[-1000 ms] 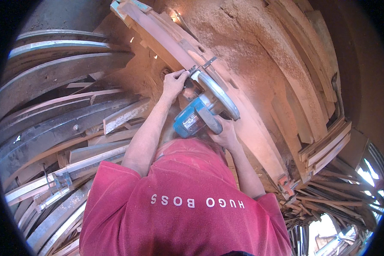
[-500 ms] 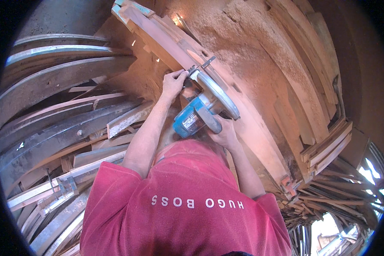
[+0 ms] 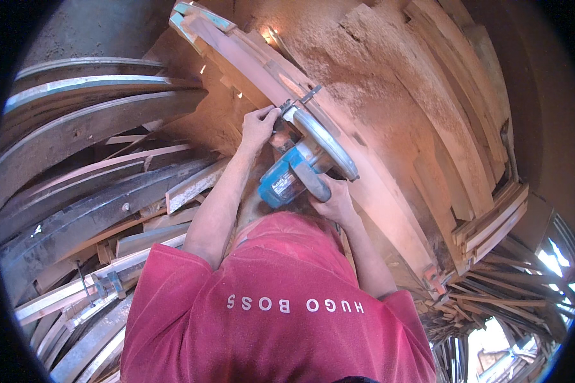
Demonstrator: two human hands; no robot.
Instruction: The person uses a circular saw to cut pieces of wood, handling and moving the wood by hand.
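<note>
A circular saw [image 3: 284, 179] with a teal motor body and a silver blade guard [image 3: 326, 143] rests on a long reddish wooden plank [image 3: 380, 210]. My right hand [image 3: 335, 201] is wrapped round its dark rear handle. At the saw's front, my left hand [image 3: 260, 126] pinches a small part by the base, next to a metal guide bar [image 3: 310, 94] that reaches across the plank. The fingertips partly hide that part. Two dark slots show in the plank's face. The blade is hidden under the guard.
Sawdust [image 3: 370, 57] lies heaped beyond the plank. Long boards [image 3: 457, 89] stand to the right, with a short stack [image 3: 492, 223] near their end. Many beams [image 3: 102, 118] fill the left side. An orange clamp-like piece [image 3: 434, 281] sits at the plank's near end.
The view has shifted slightly against the surrounding lumber. Both hands keep their hold on the saw, which shows hardly any movement along the plank.
</note>
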